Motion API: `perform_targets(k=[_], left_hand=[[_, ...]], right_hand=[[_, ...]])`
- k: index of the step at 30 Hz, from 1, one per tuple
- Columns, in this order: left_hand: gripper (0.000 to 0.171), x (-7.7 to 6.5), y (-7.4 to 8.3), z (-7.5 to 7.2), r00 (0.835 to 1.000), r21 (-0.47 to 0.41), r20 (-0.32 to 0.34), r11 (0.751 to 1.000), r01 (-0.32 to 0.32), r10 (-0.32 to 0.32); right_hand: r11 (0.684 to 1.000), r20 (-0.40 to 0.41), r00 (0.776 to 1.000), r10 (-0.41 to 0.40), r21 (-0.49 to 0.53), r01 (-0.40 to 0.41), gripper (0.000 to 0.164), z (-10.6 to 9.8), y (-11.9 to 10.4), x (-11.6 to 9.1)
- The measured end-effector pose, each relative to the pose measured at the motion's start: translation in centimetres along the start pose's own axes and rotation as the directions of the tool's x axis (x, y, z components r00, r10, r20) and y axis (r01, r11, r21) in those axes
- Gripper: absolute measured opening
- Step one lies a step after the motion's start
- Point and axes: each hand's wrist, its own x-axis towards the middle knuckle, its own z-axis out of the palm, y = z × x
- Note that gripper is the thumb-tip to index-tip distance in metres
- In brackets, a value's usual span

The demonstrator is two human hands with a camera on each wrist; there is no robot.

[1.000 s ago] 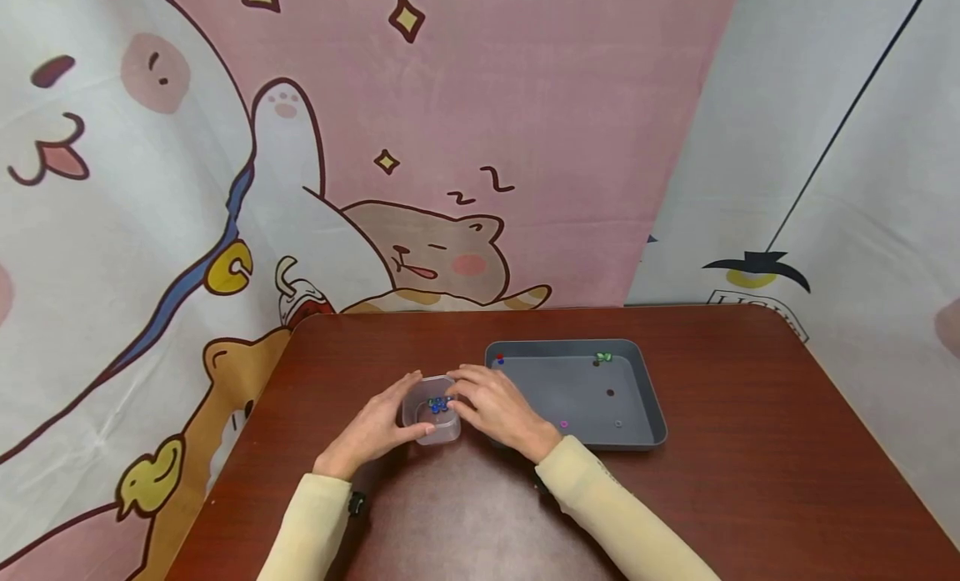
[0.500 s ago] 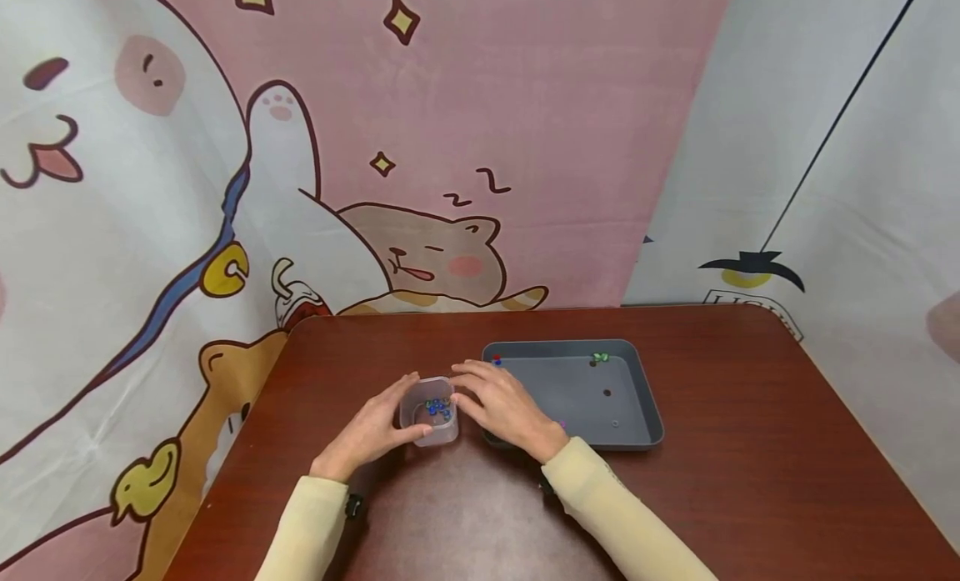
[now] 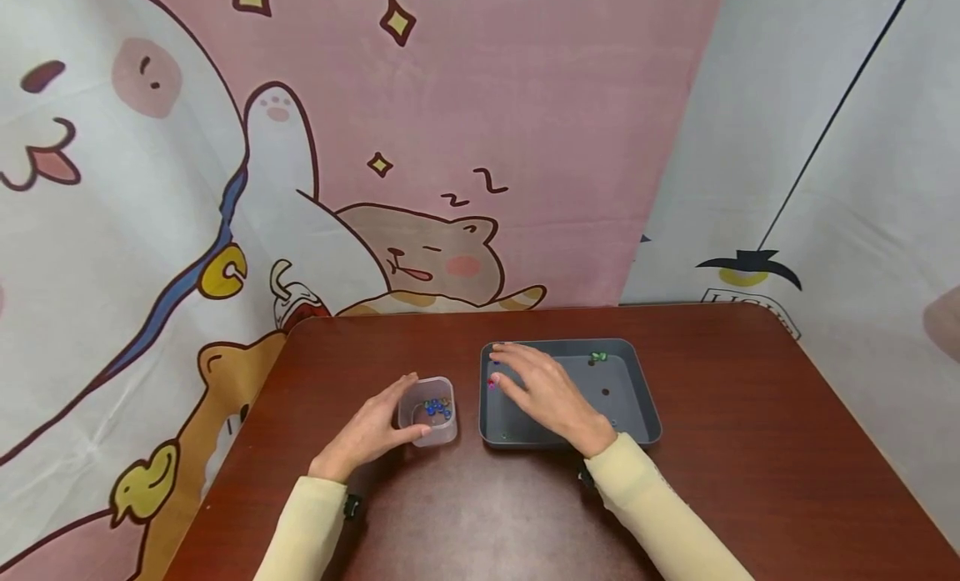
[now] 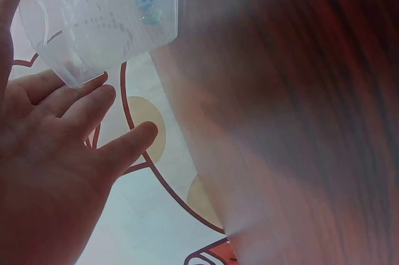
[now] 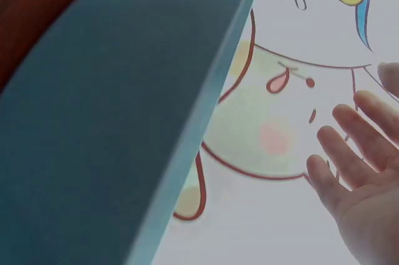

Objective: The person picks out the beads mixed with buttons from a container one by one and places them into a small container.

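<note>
My left hand (image 3: 372, 429) holds a small clear plastic container (image 3: 444, 435) on the table, thumb at the near side and fingers at the far side. Several blue and other coloured beads (image 3: 437, 408) lie inside it. In the left wrist view the container (image 4: 93, 34) stands between thumb and fingers. My right hand (image 3: 551, 395) is over the left part of a grey tray (image 3: 651, 410), its fingers apart. Near its thumb tip is a small pinkish-red piece (image 3: 491, 383). In the right wrist view the right hand (image 5: 368, 184) shows extended fingers with nothing between them.
Green pieces (image 3: 598, 357) and a dark round piece (image 3: 606, 392) lie in the tray. The brown table (image 3: 735, 448) extends to the right and front. Behind it hangs a printed cartoon cloth (image 3: 570, 147).
The right hand has moved right, from the container's rim to over the tray. The left hand stays on the container. The tray's pink ring is out of sight now.
</note>
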Motion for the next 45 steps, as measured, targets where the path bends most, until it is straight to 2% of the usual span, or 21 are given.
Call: perform_targets(k=[13,22,33,45], left_hand=[[0.095,-0.1,0.1,-0.1,1.0,-0.006,-0.004,1.0,0.007,-0.007],[0.093,-0.1,0.1,-0.2,1.0,0.002,-0.01,1.0,-0.009,0.009],[0.093,0.0,0.2,-0.3,1.0,0.008,-0.005,1.0,-0.01,0.01],[0.094,0.0,0.0,-0.1,1.0,0.002,-0.008,1.0,-0.009,0.009]], right_hand=[[0.988,-0.014,0.998,0.064,-0.141,-0.065,0.038,-2.9,4.1,-2.1],[0.978,0.013,0.992,0.126,-0.169,-0.122,0.041,-4.2,6.9,-3.6],[0.964,0.049,0.977,0.208,-0.177,-0.197,0.043,-4.6,10.2,-4.9],[0.952,0.086,0.965,0.247,-0.209,-0.225,0.045,-4.7,11.8,-5.1]])
